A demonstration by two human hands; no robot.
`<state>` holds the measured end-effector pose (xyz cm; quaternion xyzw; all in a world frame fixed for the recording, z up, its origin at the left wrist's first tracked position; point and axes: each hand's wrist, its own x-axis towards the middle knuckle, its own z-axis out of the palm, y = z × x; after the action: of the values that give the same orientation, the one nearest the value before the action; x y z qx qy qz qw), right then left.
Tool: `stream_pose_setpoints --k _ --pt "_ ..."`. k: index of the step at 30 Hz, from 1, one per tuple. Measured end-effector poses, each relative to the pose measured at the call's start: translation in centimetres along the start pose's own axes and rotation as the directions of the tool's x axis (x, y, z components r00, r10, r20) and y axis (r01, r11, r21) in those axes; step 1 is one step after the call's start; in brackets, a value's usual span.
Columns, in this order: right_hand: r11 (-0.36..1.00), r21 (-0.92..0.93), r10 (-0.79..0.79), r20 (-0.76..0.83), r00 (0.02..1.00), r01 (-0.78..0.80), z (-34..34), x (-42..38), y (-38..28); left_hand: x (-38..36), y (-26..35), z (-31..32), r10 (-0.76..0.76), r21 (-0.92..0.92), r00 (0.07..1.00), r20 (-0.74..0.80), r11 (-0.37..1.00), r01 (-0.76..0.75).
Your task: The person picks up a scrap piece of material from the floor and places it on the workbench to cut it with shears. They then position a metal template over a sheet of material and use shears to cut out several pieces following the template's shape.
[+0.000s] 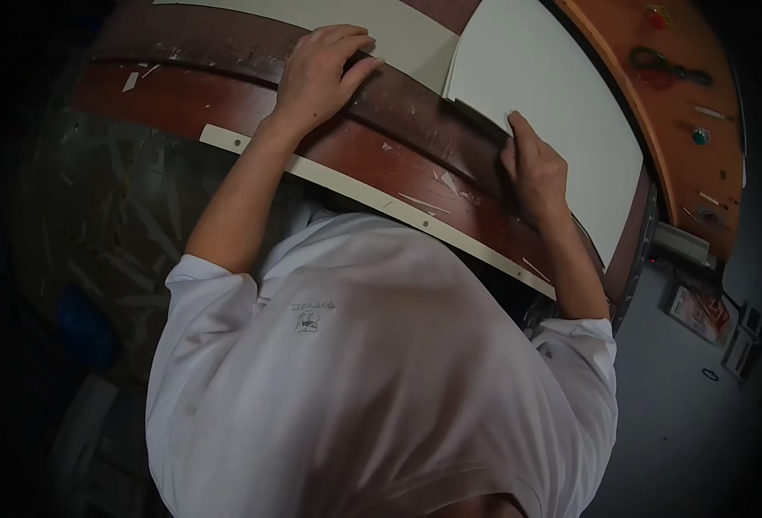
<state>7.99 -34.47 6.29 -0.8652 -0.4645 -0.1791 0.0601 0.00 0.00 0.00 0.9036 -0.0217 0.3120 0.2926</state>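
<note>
View: head camera, looking down over your white shirt (381, 345) and both forearms.
Left hand: your left hand (319, 73) lies across the dark band (199, 53), thumb spread away from the fingers; nothing is grasped. Fingertips reach the edge of the pale sheet (407, 34).
Right hand: your right hand (540, 168) is at the near edge of the large white sheet (553, 95), index finger extended, touching that edge; you cannot tell from here whether the other fingers pinch it.
White sheet: on the counter (225, 99), ahead and to your right, one corner overlapping the pale sheet. A dark strip shows under its near edge, left of your right hand.
Pale sheet: flat, beyond the dark band, between your left hand and the white sheet.
Front edge: a cream rail (355, 189) with screw heads runs along the reddish counter, nearest your body.
Scraps: thin white offcuts (130, 82) lie on the red surface; more pale strips (139, 216) show in the dim area at left.
Right side: an orange-brown board (679, 173) carries a green-handled tool (648, 59) and a small green round item (700, 135).
Lower right: a printed packet (698, 306) and a dark ring (710, 375) lie on a grey surface (683, 432).
</note>
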Motion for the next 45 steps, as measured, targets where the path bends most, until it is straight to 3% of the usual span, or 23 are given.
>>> stream_pose_setpoints --k 6,15,21,24,26,28,30,36,37,40,42,43,45 --pt "0.973 0.106 0.221 -0.189 0.957 -0.203 -2.6 1.0 1.6 -0.1 0.0 0.0 0.031 0.016 1.0 -0.004 0.999 -0.031" --pt "0.885 0.19 0.453 -0.138 0.881 -0.425 -4.9 2.0 2.5 -0.1 -0.2 0.0 0.022 -0.026 0.999 -0.025 0.999 -0.023" --pt "0.885 0.225 0.446 -0.158 0.881 -0.407 -3.7 1.5 2.2 0.1 -0.1 -0.2 0.009 -0.047 1.0 -0.009 0.999 -0.01" --pt "0.925 0.163 0.366 -0.133 0.921 -0.344 -2.5 0.9 0.6 0.3 0.6 -0.8 -0.005 -0.072 1.0 0.015 0.997 0.006" --pt "0.923 0.152 0.355 0.008 0.935 -0.352 -1.8 0.4 -1.3 0.5 0.9 -1.2 -0.03 -0.123 0.999 0.029 0.992 0.033" --pt "0.965 0.101 0.232 0.092 0.968 -0.241 -0.5 -0.5 -3.1 0.5 0.9 -1.4 -0.04 -0.138 0.999 0.027 0.99 0.043" --pt "0.925 0.161 0.324 0.132 0.937 -0.343 -1.3 -0.4 -5.0 0.6 0.9 -1.5 -0.057 -0.147 0.998 0.026 0.987 0.061" --pt "0.735 0.359 0.606 0.033 0.795 -0.575 -0.9 -3.9 -9.2 0.6 0.8 -0.9 -0.069 -0.186 0.998 -0.004 0.98 0.067" --pt "0.729 0.405 0.606 -0.006 0.796 -0.552 -0.6 -4.8 -10.3 0.7 0.7 -0.8 -0.073 -0.212 0.997 -0.015 0.975 0.068" --pt "0.643 0.485 0.613 0.138 0.778 -0.593 -0.6 -7.3 -14.7 0.4 0.1 -1.0 -0.079 -0.306 0.994 -0.076 0.951 0.052" --pt "0.685 0.494 0.509 0.201 0.837 -0.535 0.3 -8.6 -16.1 0.2 -0.6 -1.3 -0.123 -0.467 0.984 -0.132 0.883 0.048" --pt "0.789 0.381 0.436 0.205 0.876 -0.482 0.0 -8.3 -16.1 -0.2 -0.9 -2.3 -0.214 -0.547 0.97 -0.112 0.829 0.12" --pt "0.755 0.45 0.458 0.16 0.875 -0.477 0.6 -8.3 -15.9 -2.4 -0.6 -6.4 -0.314 -0.558 0.905 -0.286 0.823 0.109"
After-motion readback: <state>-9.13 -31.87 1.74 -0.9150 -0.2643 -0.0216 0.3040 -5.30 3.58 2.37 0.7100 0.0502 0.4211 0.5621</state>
